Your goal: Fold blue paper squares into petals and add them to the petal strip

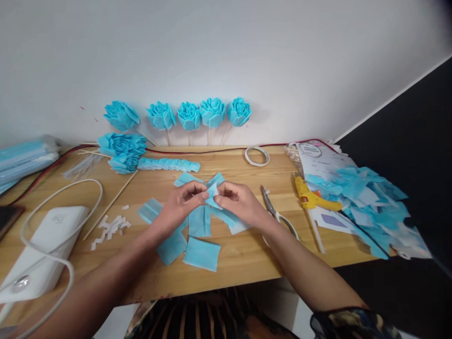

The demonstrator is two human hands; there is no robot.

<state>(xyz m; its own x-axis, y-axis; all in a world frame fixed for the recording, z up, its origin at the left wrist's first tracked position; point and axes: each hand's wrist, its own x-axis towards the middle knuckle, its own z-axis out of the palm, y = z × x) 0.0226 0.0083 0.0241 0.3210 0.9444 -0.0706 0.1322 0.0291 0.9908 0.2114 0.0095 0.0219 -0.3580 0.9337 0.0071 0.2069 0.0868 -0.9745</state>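
Observation:
Between my two hands is a small blue piece of fabric [213, 191], its paler side partly showing. My left hand [186, 199] pinches its left edge with thumb and forefinger. Thumb and fingers of my right hand [237, 199] grip the other side. Under and around the hands lie several cut blue rectangles, among them one at the front [201, 253] and one below the fingers [199, 222]. A row of folded blue petals [169, 164] lies behind them. Scissors [275, 210] rest just right of my right hand, partly hidden by the forearm.
Blue flowers on sticks [189, 115] lean against the wall; more flowers [123, 151] lie left. A tape roll [257, 156], a yellow glue gun [312, 196] and a heap of blue scraps [371, 199] sit right. At left are a white power bank [47, 250], its cable and white tape bits [111, 227].

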